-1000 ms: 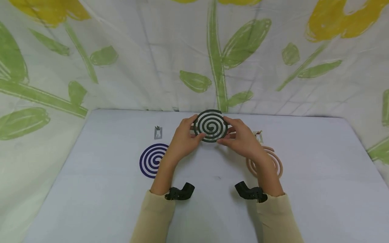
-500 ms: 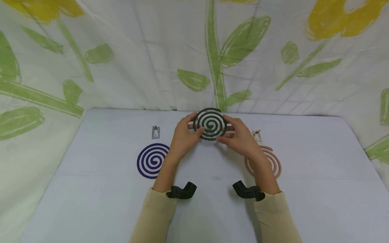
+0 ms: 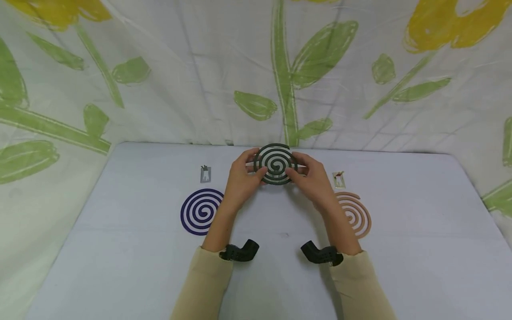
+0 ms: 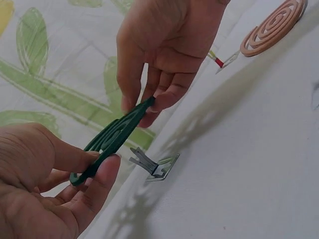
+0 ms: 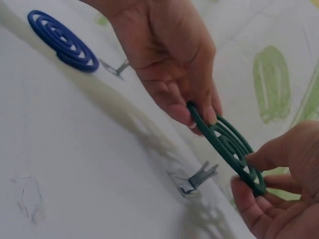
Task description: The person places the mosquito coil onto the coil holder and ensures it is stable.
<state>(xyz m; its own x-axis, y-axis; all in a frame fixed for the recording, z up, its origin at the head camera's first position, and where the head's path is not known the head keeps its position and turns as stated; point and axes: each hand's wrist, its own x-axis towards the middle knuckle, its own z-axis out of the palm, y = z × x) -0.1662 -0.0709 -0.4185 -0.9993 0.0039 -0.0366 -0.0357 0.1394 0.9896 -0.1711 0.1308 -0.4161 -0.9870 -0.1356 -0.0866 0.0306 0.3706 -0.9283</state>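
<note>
A dark green mosquito coil point(image 3: 276, 171) is held above the far side of the table, tilted. My left hand point(image 3: 245, 175) pinches its left edge between thumb and fingers. On the opposite edge my right hand point(image 3: 311, 178) grips it the same way, thumb on the near face. Below the coil, a small metal coil stand point(image 4: 158, 167) with an upright prong sits on the table in the left wrist view. A blue coil point(image 3: 196, 213) lies flat at left, partly behind my left forearm. At right, a brown coil point(image 3: 362, 218) is partly covered by my right forearm.
Behind the blue coil sits a second metal stand point(image 3: 206, 174). Another stand point(image 3: 338, 179), with a red part, is behind the brown coil. The white table point(image 3: 416, 231) ends at a hanging flowered cloth point(image 3: 180, 80).
My right thumb has moved from the green coil's lower edge onto its face, and the right forearm has shifted left, uncovering more of the brown coil. The left hand's grip looks much the same.
</note>
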